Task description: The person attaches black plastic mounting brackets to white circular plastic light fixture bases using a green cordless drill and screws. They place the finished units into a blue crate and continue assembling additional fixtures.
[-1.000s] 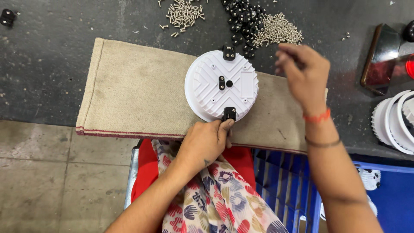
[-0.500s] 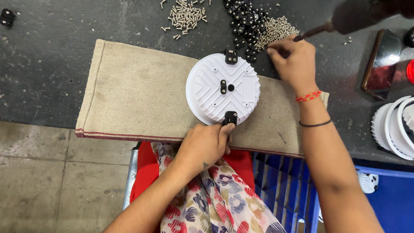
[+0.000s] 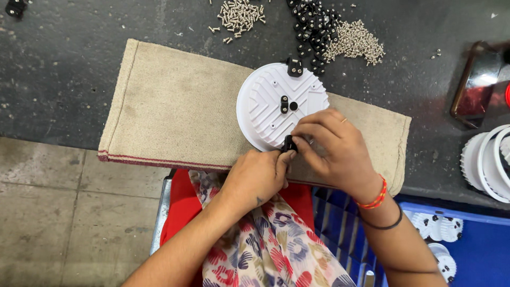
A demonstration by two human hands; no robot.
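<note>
1. Both hands pinched 1 small black clip (image 3: pixel 289 143) at the near rim of the white disc (image 3: pixel 281 103): the left hand (image 3: pixel 257 178) closed on it from below with thumb and forefinger, and the right hand (image 3: pixel 332 146) met it from the right with its fingertips narrowed onto the same piece.
2. The disc lay ribbed side up on a tan cloth (image 3: pixel 175 111), near the table's front edge, probably so that it would not slide or get scuffed on the dark table (image 3: pixel 69 58).
3. A matching clip (image 3: pixel 295 67) already sat at the far rim, and a black fitting (image 3: pixel 285 104) sat at the centre, so the near clip looked like its opposite partner.
4. Loose parts lay within reach beyond the disc: 1 heap of screws (image 3: pixel 241 13), a pile of black pieces (image 3: pixel 311 26), and another heap of screws (image 3: pixel 355 41).
5. The fingers covered most of the near clip, so I could not tell whether it was seated or held a screw.
6. At the right edge a stack of white rings (image 3: pixel 486 162) was cut off, as was a dark glossy object (image 3: pixel 475 85). Below, a blue crate (image 3: pixel 473 250) held more white parts, only partly visible.
</note>
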